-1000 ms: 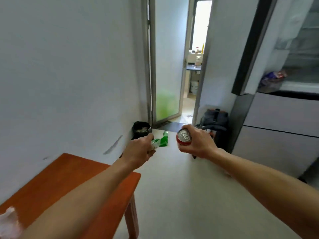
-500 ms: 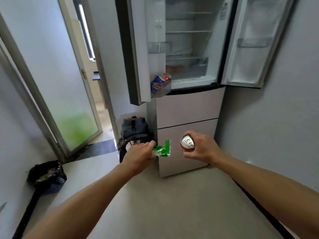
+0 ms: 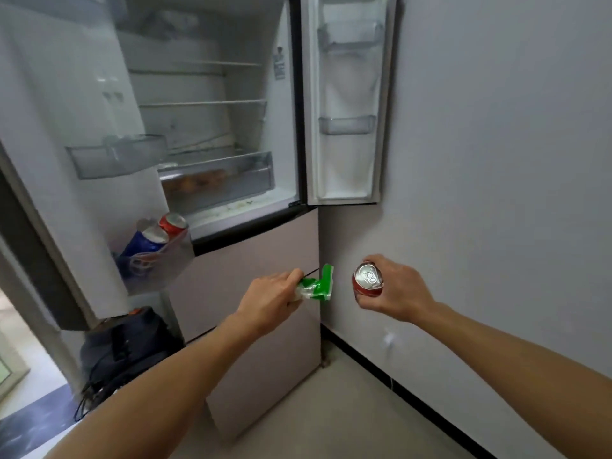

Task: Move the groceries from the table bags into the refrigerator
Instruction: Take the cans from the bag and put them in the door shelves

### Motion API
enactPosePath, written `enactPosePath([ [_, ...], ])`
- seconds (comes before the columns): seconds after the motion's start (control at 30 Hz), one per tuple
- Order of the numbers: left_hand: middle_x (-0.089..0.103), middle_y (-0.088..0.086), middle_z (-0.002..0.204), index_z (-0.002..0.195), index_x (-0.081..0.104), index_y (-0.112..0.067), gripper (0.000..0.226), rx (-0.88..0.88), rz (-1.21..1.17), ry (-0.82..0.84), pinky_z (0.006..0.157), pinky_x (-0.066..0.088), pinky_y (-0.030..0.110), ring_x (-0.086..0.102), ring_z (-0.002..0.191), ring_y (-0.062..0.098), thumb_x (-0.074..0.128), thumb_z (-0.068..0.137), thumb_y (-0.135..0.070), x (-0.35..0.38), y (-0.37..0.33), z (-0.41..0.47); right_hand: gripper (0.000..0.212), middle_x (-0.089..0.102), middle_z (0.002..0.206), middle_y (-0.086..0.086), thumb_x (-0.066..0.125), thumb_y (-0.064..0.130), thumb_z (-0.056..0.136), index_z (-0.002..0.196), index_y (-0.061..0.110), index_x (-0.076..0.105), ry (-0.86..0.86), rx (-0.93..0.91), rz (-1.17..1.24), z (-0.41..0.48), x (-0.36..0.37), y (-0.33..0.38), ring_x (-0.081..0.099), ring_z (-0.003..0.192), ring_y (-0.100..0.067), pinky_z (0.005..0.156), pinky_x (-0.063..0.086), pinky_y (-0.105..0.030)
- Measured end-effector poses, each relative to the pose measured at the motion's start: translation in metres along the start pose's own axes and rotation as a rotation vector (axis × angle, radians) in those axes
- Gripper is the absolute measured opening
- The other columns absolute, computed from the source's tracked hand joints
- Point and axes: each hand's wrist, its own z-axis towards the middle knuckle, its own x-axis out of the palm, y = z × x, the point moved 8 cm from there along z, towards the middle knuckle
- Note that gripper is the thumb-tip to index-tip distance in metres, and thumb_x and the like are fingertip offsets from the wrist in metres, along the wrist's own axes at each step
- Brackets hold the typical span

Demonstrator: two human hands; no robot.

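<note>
Left hand (image 3: 268, 298) grips a green packet (image 3: 319, 284) and right hand (image 3: 397, 289) a red can (image 3: 367, 281), both low before the open refrigerator (image 3: 258, 246); best raise the can upright into its left-door bin (image 3: 159, 263) beside the cans there.

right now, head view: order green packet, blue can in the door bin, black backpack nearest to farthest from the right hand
From the right hand, holding the red can:
1. green packet, just left, in the left hand
2. blue can, left door bin
3. black backpack, low down, far left
</note>
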Motion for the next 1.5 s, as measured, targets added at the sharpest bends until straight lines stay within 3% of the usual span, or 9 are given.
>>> enactPosePath([
  [0.13,0.067,0.004,0.098,0.109,0.04,-0.021,0.034,0.04,0.028,-0.035,0.056,0.05,0.037,0.064,0.078,0.031,0.06,0.088,-0.038,0.022,0.014,0.086,0.066,0.068,0.101,0.007,0.079,0.049,0.062,0.119,0.027,0.053,-0.041,0.004,-0.047,0.052,-0.002,-0.053,0.064,0.083,-0.017,0.07,0.047,-0.021],
  [0.33,0.066,0.003,0.109,0.119,0.048,-0.018,0.041,-0.007,0.061,-0.152,0.072,0.05,0.037,0.063,0.093,0.026,0.061,0.088,-0.041,0.001,0.035,0.227,0.069,0.069,0.103,0.008,0.076,0.054,0.061,0.121,0.029,0.052,-0.082,-0.025,-0.034,0.162,-0.015,-0.113,0.064,0.085,-0.015,0.073,0.052,-0.025],
  [0.53,0.067,0.005,0.103,0.116,0.05,-0.015,0.043,-0.04,0.074,-0.374,0.062,0.037,0.031,0.062,0.084,0.028,0.065,0.086,-0.041,-0.056,0.058,0.339,0.068,0.068,0.102,0.009,0.076,0.053,0.061,0.12,0.029,0.052,-0.187,-0.101,0.026,0.255,-0.04,-0.133,0.064,0.085,-0.016,0.075,0.054,-0.029],
  [0.7,0.067,0.004,0.102,0.116,0.05,-0.016,0.044,0.023,0.059,-0.528,0.068,0.049,0.037,0.061,0.081,0.025,0.068,0.085,-0.042,-0.098,0.075,0.42,0.071,0.068,0.105,0.009,0.077,0.053,0.062,0.124,0.026,0.052,-0.238,-0.177,0.044,0.304,-0.043,-0.141,0.064,0.087,-0.012,0.075,0.053,-0.023],
  [0.83,0.065,0.006,0.109,0.118,0.051,-0.013,0.051,0.024,-0.058,-0.603,0.071,0.048,0.039,0.06,0.085,0.027,0.072,0.081,-0.041,-0.114,0.087,0.472,0.068,0.068,0.102,0.012,0.079,0.05,0.062,0.121,0.027,0.054,-0.272,-0.21,0.055,0.332,-0.041,-0.148,0.064,0.084,-0.01,0.074,0.053,-0.02],
  [1.0,0.064,0.006,0.107,0.113,0.054,-0.011,0.054,0.003,-0.301,-0.665,0.076,0.051,0.039,0.06,0.089,0.025,0.079,0.074,-0.038,-0.098,0.114,0.522,0.062,0.068,0.095,0.016,0.077,0.05,0.059,0.114,0.031,0.056,-0.31,-0.205,0.039,0.364,-0.041,-0.165,0.063,0.078,-0.006,0.069,0.053,-0.019],
  [1.17,0.068,0.006,0.104,0.113,0.056,-0.013,0.056,-0.113,-0.509,-0.586,0.081,0.055,0.036,0.063,0.091,0.019,0.081,0.069,-0.037,-0.042,0.143,0.543,0.063,0.068,0.096,0.013,0.079,0.049,0.06,0.115,0.029,0.056,-0.301,-0.196,0.03,0.383,-0.036,-0.185,0.064,0.079,-0.009,0.069,0.055,-0.022],
  [1.33,0.066,-0.008,0.093,0.11,0.06,-0.013,0.048,-0.192,-0.697,-0.619,0.072,0.048,0.011,0.061,0.084,0.001,0.079,0.073,-0.037,-0.027,0.159,0.538,0.063,0.068,0.097,0.013,0.078,0.052,0.061,0.116,0.029,0.055,-0.269,-0.216,0.027,0.397,-0.027,-0.199,0.064,0.079,-0.009,0.069,0.053,-0.018],
  [1.5,0.071,-0.002,0.1,0.107,0.062,-0.013,0.036,-0.354,-0.862,-0.698,0.08,0.058,0.037,0.068,0.093,0.012,0.076,0.079,-0.03,-0.033,0.194,0.524,0.067,0.068,0.101,0.012,0.08,0.05,0.062,0.12,0.027,0.055,-0.226,-0.278,0.092,0.408,-0.023,-0.196,0.065,0.083,-0.01,0.071,0.051,-0.015],
])
